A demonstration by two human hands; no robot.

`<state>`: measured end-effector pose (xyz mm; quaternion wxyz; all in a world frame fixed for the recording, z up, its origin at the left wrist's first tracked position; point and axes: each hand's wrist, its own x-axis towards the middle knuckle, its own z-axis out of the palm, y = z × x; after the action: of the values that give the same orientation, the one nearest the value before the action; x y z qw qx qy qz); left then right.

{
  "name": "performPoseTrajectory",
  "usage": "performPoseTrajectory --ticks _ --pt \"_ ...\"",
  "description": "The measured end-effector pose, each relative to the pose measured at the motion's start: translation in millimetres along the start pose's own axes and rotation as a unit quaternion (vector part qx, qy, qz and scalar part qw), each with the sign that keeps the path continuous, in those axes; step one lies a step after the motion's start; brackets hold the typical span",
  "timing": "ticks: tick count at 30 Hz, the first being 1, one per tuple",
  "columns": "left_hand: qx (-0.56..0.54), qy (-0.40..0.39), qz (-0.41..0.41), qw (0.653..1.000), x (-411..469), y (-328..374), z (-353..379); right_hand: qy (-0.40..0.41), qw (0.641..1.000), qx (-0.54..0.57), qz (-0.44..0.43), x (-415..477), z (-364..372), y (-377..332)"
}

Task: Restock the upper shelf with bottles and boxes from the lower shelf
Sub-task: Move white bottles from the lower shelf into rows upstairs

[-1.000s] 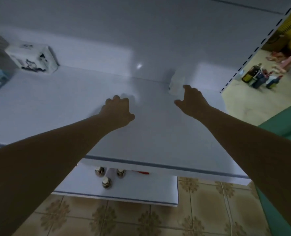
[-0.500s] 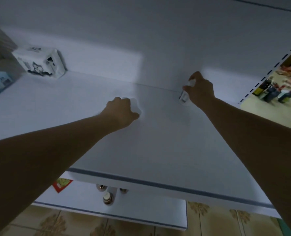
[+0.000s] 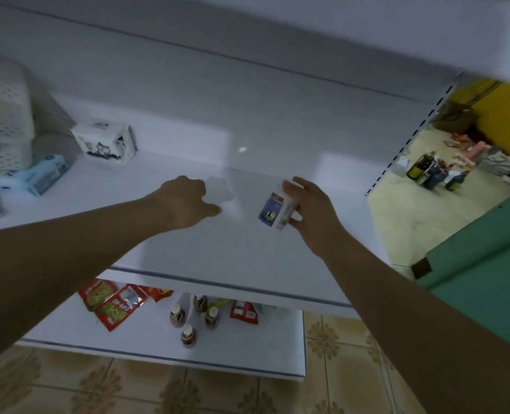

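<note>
On the white upper shelf, my right hand grips a small white bottle with a blue and red label. The bottle is tilted, just above the shelf's middle right. To its left, my left hand has its fingers curled round a blurred white object that looks like another small bottle. Below, the lower shelf holds several small brown bottles and red sachets.
A white box with a cartoon print stands at the back left of the upper shelf. Near it are a blue pack and a white perforated basket. A green surface lies to the right, with tiled floor below.
My right hand reached the white bottle near the back wall, closed on it and drew it forward, tilting it. My left hand stayed in about the same place.
</note>
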<state>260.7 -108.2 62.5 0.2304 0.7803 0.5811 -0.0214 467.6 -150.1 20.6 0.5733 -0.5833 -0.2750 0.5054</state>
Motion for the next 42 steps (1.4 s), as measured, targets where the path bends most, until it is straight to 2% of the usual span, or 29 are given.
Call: performPoseTrajectory --ticks 4,9,15,22,31,42 --pt "0.026 0.001 0.020 0.999 -49 -3 -34 -0.002 0.999 0.052 0.007 -60 34 -26" --pt "0.057 -0.009 0.045 0.997 -118 -23 -63 -0.043 0.996 -0.072 -0.036 -142 74 -58" --pt "0.085 -0.012 0.043 0.995 -199 -73 -101 -0.069 0.974 -0.186 -0.108 -221 131 -104" --pt "0.065 0.059 0.025 0.996 -255 -121 -179 -0.131 0.937 -0.253 -0.200 -266 207 -176" --pt "0.020 0.169 0.005 0.985 -277 -184 -280 -0.109 0.928 -0.238 -0.266 -268 309 -237" --pt "0.005 0.224 -0.013 0.974 -194 -248 -359 -0.167 0.915 -0.246 -0.272 -161 434 -260"
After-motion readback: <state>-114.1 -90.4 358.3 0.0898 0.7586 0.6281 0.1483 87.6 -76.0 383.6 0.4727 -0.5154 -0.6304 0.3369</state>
